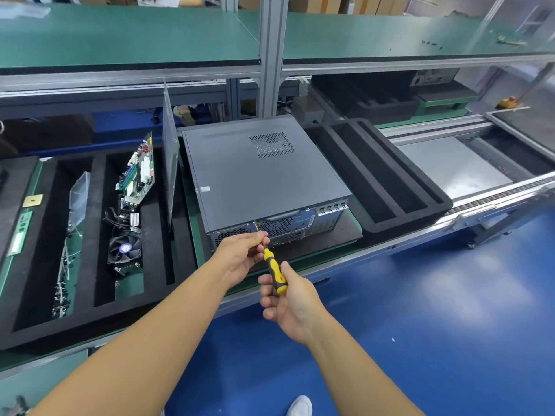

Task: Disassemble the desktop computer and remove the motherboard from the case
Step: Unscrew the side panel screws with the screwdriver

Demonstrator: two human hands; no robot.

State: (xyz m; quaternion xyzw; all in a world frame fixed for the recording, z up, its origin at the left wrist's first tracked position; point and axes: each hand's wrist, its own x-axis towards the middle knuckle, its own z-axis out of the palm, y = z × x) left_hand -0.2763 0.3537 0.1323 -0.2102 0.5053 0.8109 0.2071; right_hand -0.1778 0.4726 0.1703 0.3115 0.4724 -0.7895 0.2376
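- The computer case (258,172) is dark grey, with a patch of small dotted perforations on its top panel and mesh-patterned vents at its near end.
- The screwdriver (274,270) has a handle banded in yellow and black.
- The foam tray (375,175) beside the case is plain black.
- The circuit board (136,172) is green, with white and blue parts on it.
- The fan (124,250) is black with a purple centre.
- The shelf (120,34) has a green surface.
- The floor (420,295) is glossy blue.
- The shoe (300,406) is white.
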